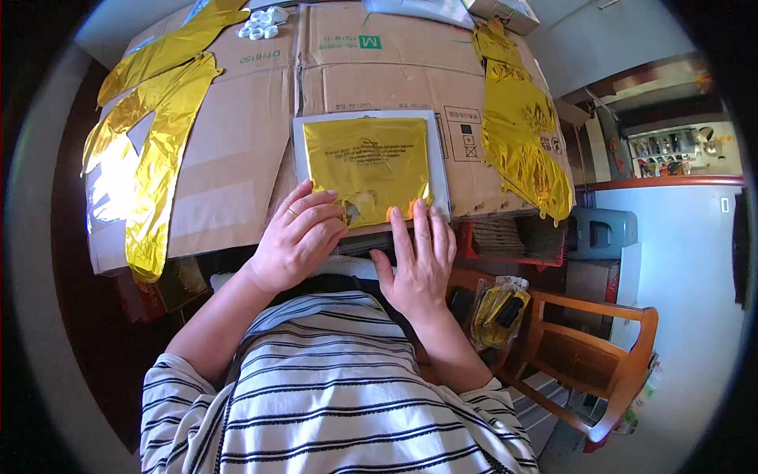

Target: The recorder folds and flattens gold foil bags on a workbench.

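Observation:
A flat square gold foil packet [367, 152] with small dark print lies on a white board [440, 170] at the near edge of a cardboard-covered table. At its lower left corner, my left hand [300, 237] has bent fingers closed by the foil's edge; its fingertips are partly hidden. My right hand [417, 265] is open, its fingers stretched out and their tips touching the lower right edge of the foil. Orange patches show at those fingertips. Beneath the near edge, a dark see-through part of the packet shows between the hands.
Long flat gold foil pieces [170, 130] drape over the left side, and another gold foil piece [513, 118] over the right. White rings [260, 25] sit at the far left. Flattened cardboard [363, 83] covers the table. A wooden chair [588, 355] and a grey-blue stool [604, 233] stand right.

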### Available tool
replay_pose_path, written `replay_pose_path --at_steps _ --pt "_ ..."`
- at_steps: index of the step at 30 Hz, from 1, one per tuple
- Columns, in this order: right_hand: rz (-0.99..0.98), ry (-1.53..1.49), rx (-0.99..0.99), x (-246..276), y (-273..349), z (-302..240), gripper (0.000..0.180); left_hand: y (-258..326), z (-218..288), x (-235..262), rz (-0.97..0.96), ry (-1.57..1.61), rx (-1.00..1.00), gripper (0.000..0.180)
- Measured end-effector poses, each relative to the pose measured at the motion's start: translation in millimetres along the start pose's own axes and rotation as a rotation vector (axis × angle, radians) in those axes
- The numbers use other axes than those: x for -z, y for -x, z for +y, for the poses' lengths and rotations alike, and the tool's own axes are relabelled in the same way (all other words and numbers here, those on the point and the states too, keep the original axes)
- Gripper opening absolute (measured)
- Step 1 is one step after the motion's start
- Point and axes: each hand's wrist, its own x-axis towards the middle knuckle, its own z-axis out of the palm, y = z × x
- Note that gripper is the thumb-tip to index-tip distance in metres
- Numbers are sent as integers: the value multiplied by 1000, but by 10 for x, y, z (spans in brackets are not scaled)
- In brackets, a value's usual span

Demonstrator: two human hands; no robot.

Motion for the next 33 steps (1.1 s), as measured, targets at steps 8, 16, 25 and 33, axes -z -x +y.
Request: replay_pose_path --at_steps 8,16,25,33 --pt "124 -79 -6 -66 48 118 51 -10 -6 3 -16 -19 -26 25" --pt "279 -107 -55 110 -66 249 43 13 -17 1 -23 -28 -32 26" --pt "155 -15 51 75 -123 559 43 21 -44 -15 -23 -31 -67 28" --pt "284 -65 105 117 -138 536 35 28 -44 -30 3 -5 -45 28"
